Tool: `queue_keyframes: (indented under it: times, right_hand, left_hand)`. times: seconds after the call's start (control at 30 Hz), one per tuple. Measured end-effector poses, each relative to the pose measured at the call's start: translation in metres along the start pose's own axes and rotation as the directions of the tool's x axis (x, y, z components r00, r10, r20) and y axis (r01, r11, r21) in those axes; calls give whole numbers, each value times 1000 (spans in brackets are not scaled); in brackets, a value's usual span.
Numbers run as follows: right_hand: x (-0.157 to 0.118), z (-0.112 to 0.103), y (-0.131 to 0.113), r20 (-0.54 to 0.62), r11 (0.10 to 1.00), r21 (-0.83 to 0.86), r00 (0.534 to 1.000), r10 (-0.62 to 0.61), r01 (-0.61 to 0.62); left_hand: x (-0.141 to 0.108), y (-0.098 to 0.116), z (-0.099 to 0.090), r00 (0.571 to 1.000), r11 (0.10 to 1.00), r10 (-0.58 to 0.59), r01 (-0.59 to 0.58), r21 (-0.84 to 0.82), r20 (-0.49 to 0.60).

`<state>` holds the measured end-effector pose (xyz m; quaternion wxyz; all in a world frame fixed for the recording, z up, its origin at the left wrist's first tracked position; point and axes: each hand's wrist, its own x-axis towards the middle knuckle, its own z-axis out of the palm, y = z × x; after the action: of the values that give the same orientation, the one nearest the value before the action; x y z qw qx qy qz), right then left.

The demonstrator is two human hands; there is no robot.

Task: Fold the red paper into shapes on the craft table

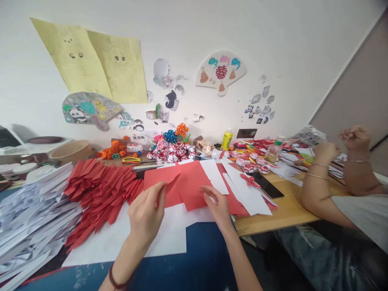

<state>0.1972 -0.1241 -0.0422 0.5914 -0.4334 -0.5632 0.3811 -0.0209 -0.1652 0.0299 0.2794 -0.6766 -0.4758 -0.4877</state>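
My left hand point(147, 210) is closed in a pinch on a small piece of red paper point(172, 184), which rises at an angle above the stack. My right hand point(216, 204) hovers at the right edge of a red sheet point(194, 190), thumb and forefinger apart and curved, with nothing visible between them. Beneath both hands, red and white sheets overlap, and a large white sheet point(169, 234) lies closest to me. Left of my left hand spreads a heap of folded red paper strips point(100, 190), beside a bigger pile of folded white paper strips point(33, 226).
Red-and-white paper balls point(174, 153) and coloured flowers point(171, 137) stand along the wall. On the right are a black phone point(268, 184), a plastic bottle point(274, 149) and loose papers. A co-worker's arms point(318, 182) rest at the table's right side. Yellow-handled scissors point(131, 160) lie behind.
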Motion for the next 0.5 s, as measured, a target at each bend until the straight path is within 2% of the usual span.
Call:
queue_keyframes:
  times: [0.07,0.13,0.23,0.27,0.37,0.43,0.5]
  right_hand:
    - [14,12,-13,112,964,242,990,86,-112]
    - [35,25,-25,210,857,459,966,151,-234]
    - [80,42,-36,375,686,605,905,201,-403]
    - [96,47,-37,421,641,621,882,213,-451]
    - [138,59,-33,434,559,651,855,282,-514]
    - [156,64,-22,438,554,628,837,329,-547]
    - [165,67,-8,426,585,639,863,272,-500]
  left_hand:
    - [15,2,8,996,992,84,-81,-102,25]
    - [28,0,20,982,965,164,-141,-221,89]
    - [50,-8,42,933,902,260,-144,-406,247]
    - [56,-12,50,908,875,281,-111,-470,310]
    - [71,-27,78,852,785,278,65,-616,444]
    - [73,-39,97,843,740,197,206,-640,500]
    - [67,-51,116,840,691,44,366,-623,541]
